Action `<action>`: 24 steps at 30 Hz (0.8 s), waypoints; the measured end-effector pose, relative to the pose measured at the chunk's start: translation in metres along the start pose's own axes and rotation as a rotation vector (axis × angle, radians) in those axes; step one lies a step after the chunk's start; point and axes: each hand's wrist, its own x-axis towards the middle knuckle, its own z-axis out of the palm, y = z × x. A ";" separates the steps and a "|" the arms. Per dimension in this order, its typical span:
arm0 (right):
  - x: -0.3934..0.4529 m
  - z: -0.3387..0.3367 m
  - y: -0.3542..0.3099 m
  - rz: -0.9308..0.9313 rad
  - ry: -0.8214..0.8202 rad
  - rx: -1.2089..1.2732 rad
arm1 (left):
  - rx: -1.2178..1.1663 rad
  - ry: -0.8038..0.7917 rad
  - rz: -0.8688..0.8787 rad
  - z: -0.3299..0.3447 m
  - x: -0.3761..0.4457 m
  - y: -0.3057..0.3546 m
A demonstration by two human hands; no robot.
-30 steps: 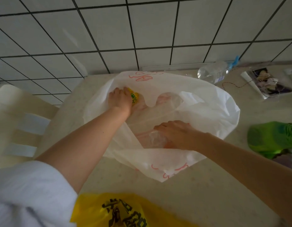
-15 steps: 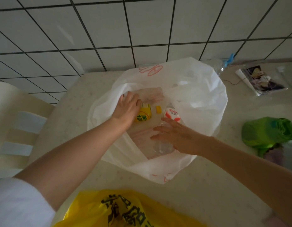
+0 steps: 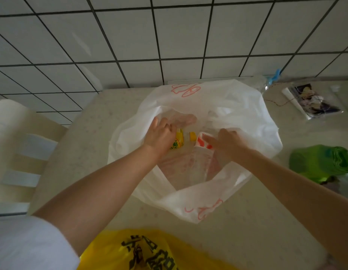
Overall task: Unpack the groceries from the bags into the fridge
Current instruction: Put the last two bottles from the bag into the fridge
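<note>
While the fingers of the left hand (image 3: 159,138) curl down over a small yellow carton (image 3: 178,141), apparently closing round it though the grip itself is hidden under the knuckles, the fingers of the right hand (image 3: 226,144) lie fairly straight, the forefinger resting on the red-and-white label of a clear bottle (image 3: 200,158) that lies on its side. Both hands are sunk inside the mouth of a white plastic bag (image 3: 237,114), which is spread wide on the pale counter (image 3: 247,240); a second bit of yellow packaging (image 3: 192,136) shows between carton and bottle. By the look of it the step in hand is the picking-out of items from this bag, with nothing yet lifted clear and the fridge nowhere in view, so the task seems near its start. The next move would call for the right fingers to wrap round the bottle, a smooth, round thing that could roll or slip, and for both items to be raised without dragging the thin bag along. As for writing: the carton bears green print too small to read, the bottle label's lettering is blurred, the white bag carries red outline characters at its far and near edges that cannot be made out, and a yellow bag (image 3: 149,252) at the near edge shows bold black characters, partly cut off.
</note>
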 end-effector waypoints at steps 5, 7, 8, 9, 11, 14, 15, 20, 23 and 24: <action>0.001 0.014 -0.028 0.165 -0.015 0.201 | -0.034 0.101 0.015 0.006 -0.002 -0.003; 0.003 0.014 -0.031 0.178 -0.014 0.243 | -0.076 0.115 0.010 0.005 -0.003 -0.005; 0.003 0.012 -0.032 0.181 -0.016 0.264 | -0.096 0.130 0.010 0.005 -0.004 -0.006; 0.004 0.011 -0.031 0.199 -0.030 0.295 | -0.114 0.138 0.009 0.005 -0.006 -0.008; 0.003 0.007 -0.030 0.218 -0.046 0.357 | -0.150 0.145 -0.001 0.005 -0.009 -0.011; -0.008 0.002 -0.024 0.174 -0.033 0.467 | -0.263 0.096 -0.046 -0.002 -0.019 -0.017; -0.013 0.000 -0.021 0.146 -0.022 0.501 | -0.301 0.099 -0.050 -0.006 -0.023 -0.019; -0.055 -0.011 -0.014 0.000 0.040 0.496 | -0.505 0.172 -0.112 -0.033 -0.049 -0.025; -0.074 -0.010 -0.014 -0.058 0.076 0.521 | -0.703 0.161 -0.187 -0.042 -0.061 -0.022; -0.079 -0.009 -0.014 -0.080 0.092 0.542 | -0.781 0.145 -0.243 -0.045 -0.065 -0.019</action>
